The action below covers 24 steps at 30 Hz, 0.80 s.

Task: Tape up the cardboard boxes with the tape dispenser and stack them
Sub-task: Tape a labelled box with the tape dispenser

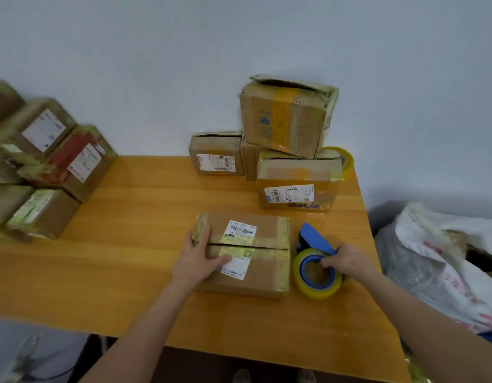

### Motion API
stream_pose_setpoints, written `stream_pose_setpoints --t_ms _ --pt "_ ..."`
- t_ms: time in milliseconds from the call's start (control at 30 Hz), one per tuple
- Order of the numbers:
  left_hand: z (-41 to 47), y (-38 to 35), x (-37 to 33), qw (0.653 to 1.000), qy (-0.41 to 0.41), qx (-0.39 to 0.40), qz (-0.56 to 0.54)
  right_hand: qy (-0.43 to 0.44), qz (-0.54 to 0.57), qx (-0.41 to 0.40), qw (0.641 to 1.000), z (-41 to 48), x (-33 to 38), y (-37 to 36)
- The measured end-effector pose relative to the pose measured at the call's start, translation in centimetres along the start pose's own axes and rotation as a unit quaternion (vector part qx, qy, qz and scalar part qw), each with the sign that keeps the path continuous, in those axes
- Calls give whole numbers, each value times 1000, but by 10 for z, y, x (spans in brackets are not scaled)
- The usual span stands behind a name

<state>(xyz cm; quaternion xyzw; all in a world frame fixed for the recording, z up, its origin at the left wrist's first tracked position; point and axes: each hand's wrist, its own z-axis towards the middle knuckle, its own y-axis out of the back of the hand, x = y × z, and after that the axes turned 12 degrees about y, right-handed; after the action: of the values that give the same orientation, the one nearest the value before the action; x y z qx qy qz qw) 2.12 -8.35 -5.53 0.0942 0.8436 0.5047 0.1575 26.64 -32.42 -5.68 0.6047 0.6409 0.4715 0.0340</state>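
Found left hand [196, 261] laid flat on the near cardboard box [267, 269], fingers straight along its left end, thumb against the white label [236, 265], nothing gripped. Found right hand [347, 261] curled round the tape dispenser [312, 239], fingertips hooked into the core of its yellowish roll, blue handle pointing far. Located dispenser on the wooden table [145, 230], just right of that box. Noted dark slit along the seam across the box top, old tape on its edges. Recorded far-right stack of taped boxes [287, 117] against the wall, largest on top and tilted, spare tape roll [347, 157] behind. Recorded further pile of boxes [59, 167] at left edge, blurred. Noted white sack [438, 258] off the table, right.
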Motion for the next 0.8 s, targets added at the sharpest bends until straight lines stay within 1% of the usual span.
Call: stream_pose_setpoints --t_ms 100,200,267,367,433,467,533,567,633,700,800 --pt "-3 -2 -5 1000 10 -2 -2 26 88 -6 996 -4 -3 23" --pt "-4 -1 -8 1000 22 -8 2 44 174 -29 983 -8 1 54" --pt "-7 -1 -16 1000 20 -11 -4 65 214 -19 974 -14 11 75" --pt "-14 -5 -37 1000 -3 -5 -3 125 268 -1 955 -26 41 92" --pt "-17 -8 -48 1000 -18 -9 11 164 257 6 952 -33 65 88" --pt "-18 -8 -50 999 -31 -27 32 184 240 7 953 -35 76 83" --pt "-19 -10 -46 988 -83 -83 100 217 188 12 958 -39 96 67" --pt "-20 -10 -42 981 -114 -94 123 229 167 21 959 -40 104 58" --pt "-22 -11 -33 976 -162 -68 132 249 144 38 957 -39 115 41" --pt "-21 -12 -27 977 -173 -32 121 254 127 39 958 -36 122 28" --pt "-16 -11 -25 973 -178 -25 145 261 79 23 962 -31 125 19"
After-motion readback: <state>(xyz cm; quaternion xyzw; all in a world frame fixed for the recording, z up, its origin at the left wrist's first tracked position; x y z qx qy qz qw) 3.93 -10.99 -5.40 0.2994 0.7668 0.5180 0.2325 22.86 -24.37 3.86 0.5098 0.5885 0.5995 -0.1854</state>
